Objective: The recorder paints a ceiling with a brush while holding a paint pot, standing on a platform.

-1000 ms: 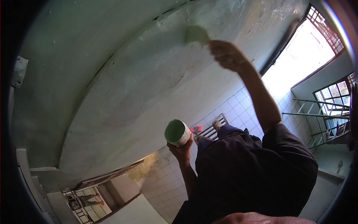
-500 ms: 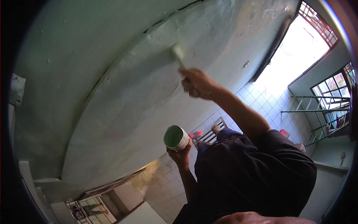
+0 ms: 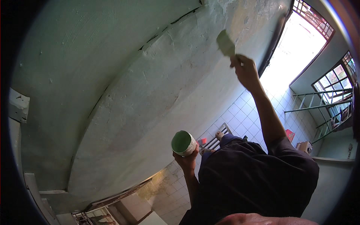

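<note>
My right hand (image 3: pixel 245 71) is closed round the handle of a paintbrush (image 3: pixel 226 43), its broad pale green head held up before the upper right part of the wall (image 3: pixel 150 101). Whether the bristles touch the wall I cannot tell. Lower down, my left hand (image 3: pixel 186 161) grips a round paint pot (image 3: pixel 183 143) from below and the side. The pot is tilted so its green inside shows, and its outer side is whitish. Pale green paint covers the wall, with cracks and worn patches.
My feet rest on a slatted bench (image 3: pixel 221 134) above a white tiled floor (image 3: pixel 240 112). A green metal ladder (image 3: pixel 318 108) stands at the right by the window. A red object (image 3: pixel 289 135) and a cardboard box (image 3: pixel 305 147) lie near it. Bright light fills the doorway (image 3: pixel 296 48).
My right hand and the paintbrush have moved to the right and a little up, with the brush face turned more broadly into view. The paint pot has shifted slightly right and down in the picture.
</note>
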A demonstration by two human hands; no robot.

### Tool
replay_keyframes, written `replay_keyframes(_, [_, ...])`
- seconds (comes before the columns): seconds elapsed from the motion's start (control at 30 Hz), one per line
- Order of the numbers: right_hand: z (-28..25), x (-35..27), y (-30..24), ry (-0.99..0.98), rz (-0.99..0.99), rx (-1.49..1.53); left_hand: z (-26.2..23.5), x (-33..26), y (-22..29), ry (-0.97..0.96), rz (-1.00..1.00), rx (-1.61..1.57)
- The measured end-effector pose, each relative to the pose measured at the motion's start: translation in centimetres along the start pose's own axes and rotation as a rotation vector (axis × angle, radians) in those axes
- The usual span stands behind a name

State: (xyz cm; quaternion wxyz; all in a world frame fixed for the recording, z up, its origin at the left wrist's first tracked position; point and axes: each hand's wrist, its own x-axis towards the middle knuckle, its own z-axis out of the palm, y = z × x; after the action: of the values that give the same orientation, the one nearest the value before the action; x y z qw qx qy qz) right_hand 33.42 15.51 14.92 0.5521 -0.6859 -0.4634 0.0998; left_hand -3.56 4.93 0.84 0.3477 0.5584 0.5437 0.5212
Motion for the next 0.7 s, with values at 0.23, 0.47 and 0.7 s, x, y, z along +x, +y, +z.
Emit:
replay_keyframes(0.23, [10.4,0.7,-4.0,-0.147,-0.242,-0.378,-0.3,-0.4,0.2,-0.016,-0.015,-0.050])
replay_keyframes(0.47, [8.3,-3.8,-6.0,-0.624,-0.196,0.068,0.3,0.1,-0.5,-0.031,0.023,0.065])
replay_keyframes(0.7, [0.6,10.2,4.3,-0.238,-0.005,-0.131,-1.0,-0.5,-0.1,-0.022,-0.039,0.000])
